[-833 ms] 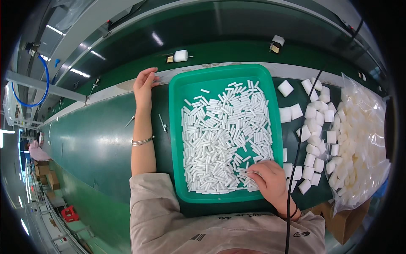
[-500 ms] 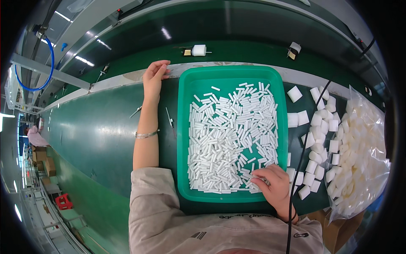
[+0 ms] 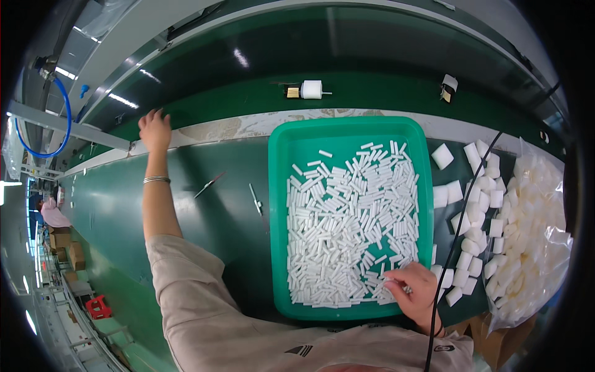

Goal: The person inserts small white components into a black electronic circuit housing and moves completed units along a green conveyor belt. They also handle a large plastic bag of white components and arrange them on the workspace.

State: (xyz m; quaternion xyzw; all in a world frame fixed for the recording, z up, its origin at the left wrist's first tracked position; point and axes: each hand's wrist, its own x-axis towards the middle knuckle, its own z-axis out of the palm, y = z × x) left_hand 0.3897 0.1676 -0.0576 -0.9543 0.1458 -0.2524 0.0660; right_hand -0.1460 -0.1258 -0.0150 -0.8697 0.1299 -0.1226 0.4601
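Observation:
My left hand (image 3: 155, 131) reaches over the pale rail at the left, fingers apart and bent over the edge of the dark green belt. What lies under its fingertips is hidden. My right hand (image 3: 414, 290) is at the near right corner of a green plastic tray (image 3: 279, 248). Its thumb and forefinger are pinched just above the short white tubes (image 3: 328, 235) heaped in the tray, and a small white tube seems to show between the fingers. Two thin parts with fine leads (image 3: 209, 185) lie on the table left of the tray.
A white cylinder assembly with a metal pin (image 3: 312, 90) and a similar one (image 3: 449, 88) rest on the belt (image 3: 372, 99). Right of the tray are loose white foam-like cylinders (image 3: 474, 214) and a clear bag (image 3: 533, 223) full of them. A black cable (image 3: 455, 239) hangs across the right side.
My left hand has swung left, from beside the tray's far corner to the belt edge. My right hand stays at the tray's near right corner. The whole view has shifted slightly.

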